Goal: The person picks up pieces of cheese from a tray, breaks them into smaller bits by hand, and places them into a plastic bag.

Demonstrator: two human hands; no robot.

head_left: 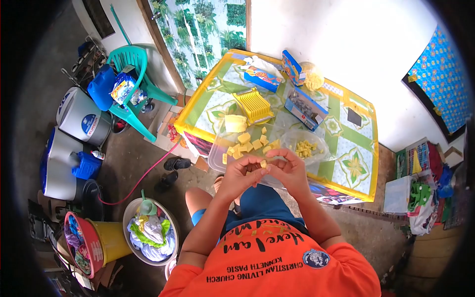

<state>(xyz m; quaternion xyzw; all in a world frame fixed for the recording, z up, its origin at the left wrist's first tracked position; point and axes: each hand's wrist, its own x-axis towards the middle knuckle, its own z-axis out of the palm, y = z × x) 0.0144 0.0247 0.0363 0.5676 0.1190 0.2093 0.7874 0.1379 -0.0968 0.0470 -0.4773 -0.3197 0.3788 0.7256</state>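
In the head view, my left hand [241,177] and my right hand [289,171] meet above the table's near edge. Fingertips of both pinch one small yellow cube [263,164], which looks like cheese. Just beyond my left hand, a clear tray [216,157] holds several larger yellow cubes [244,138] and a pale yellow block [235,123]. A clear plastic tub [322,152] with small yellow bits [305,148] stands beyond my right hand. Behind the block lies a yellow slotted slicer or rack [254,105].
On the patterned table [354,166] are a blue box [262,79], an open blue box with packets [306,109] and a container of pale yellow pieces [313,79]. A green chair [141,111], washing machines and a laundry basin [170,222] stand left.
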